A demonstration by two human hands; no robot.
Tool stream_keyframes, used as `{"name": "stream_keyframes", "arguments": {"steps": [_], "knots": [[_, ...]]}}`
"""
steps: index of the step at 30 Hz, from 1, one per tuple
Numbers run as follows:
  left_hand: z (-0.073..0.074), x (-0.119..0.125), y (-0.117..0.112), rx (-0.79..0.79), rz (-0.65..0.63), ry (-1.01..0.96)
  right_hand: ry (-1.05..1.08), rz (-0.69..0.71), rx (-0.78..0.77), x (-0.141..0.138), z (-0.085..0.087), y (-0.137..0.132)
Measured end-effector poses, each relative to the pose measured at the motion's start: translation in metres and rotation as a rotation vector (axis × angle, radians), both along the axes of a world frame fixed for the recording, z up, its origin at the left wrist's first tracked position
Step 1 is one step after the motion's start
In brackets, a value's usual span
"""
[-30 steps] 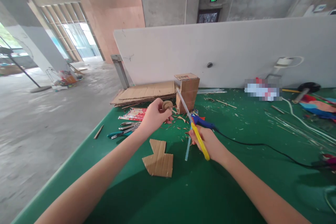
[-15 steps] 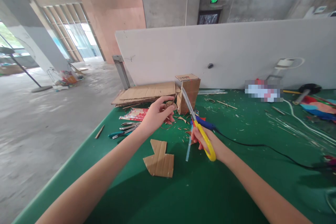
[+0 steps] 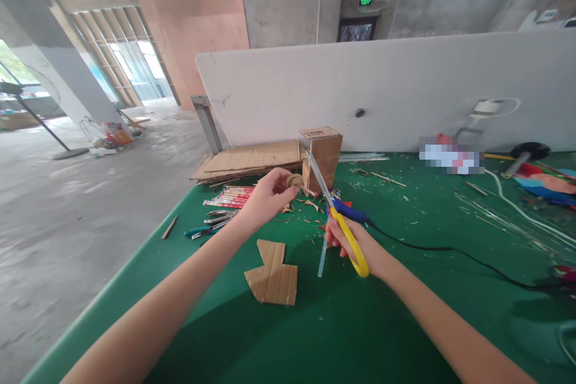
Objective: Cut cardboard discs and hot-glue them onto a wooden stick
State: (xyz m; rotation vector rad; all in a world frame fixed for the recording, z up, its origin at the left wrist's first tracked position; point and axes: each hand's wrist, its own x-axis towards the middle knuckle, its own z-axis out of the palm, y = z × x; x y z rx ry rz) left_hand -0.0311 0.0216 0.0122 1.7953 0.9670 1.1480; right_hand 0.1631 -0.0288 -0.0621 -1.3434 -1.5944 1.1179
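My left hand (image 3: 272,193) pinches a small rounded piece of cardboard (image 3: 294,181) between thumb and fingers, in front of an upright cardboard box (image 3: 327,162). In my right hand (image 3: 344,239) is a pair of scissors with yellow handles (image 3: 351,240); the blades point up and away, their tips near the box. The scissors are apart from the cardboard piece. Behind the right hand lies a blue glue gun (image 3: 353,211) with a clear glue stick (image 3: 323,255) sticking out toward me. A cut cardboard shape (image 3: 272,276) lies flat on the green table between my forearms.
Flat cardboard sheets (image 3: 252,157) are stacked at the back left. Red-and-white wrapped sticks (image 3: 229,196) and pliers (image 3: 220,216) lie left of my hand. Cardboard scraps (image 3: 310,204) litter the middle. A black cord (image 3: 432,248) crosses the right side. A white panel (image 3: 382,90) stands behind.
The small cardboard piece has turned in my left hand, so its rounded outline shows more clearly. My right hand and the scissors have barely moved.
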Motion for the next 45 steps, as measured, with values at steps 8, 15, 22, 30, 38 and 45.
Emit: {"name": "stream_keyframes", "arguments": {"steps": [8, 15, 22, 30, 38, 45], "knots": [[0.004, 0.001, -0.008, -0.235, -0.173, -0.061, -0.048, 0.112, -0.032, 0.010, 0.005, -0.003], [0.004, 0.001, -0.003, -0.238, -0.068, -0.179, -0.168, 0.262, 0.048, 0.019, 0.021, -0.009], [0.001, -0.003, 0.004, -0.064, 0.013, -0.084, -0.153, 0.338, -0.007, 0.017, 0.033, -0.015], [0.002, -0.004, 0.003, 0.048, 0.058, 0.060, -0.195, 0.327, 0.011, 0.017, 0.034, -0.017], [0.004, -0.003, 0.001, 0.103, 0.042, 0.097, -0.211, 0.309, -0.027, 0.017, 0.032, -0.016], [0.000, -0.004, 0.003, 0.075, 0.054, 0.029, -0.166, 0.295, -0.051, 0.017, 0.036, -0.019]]}}
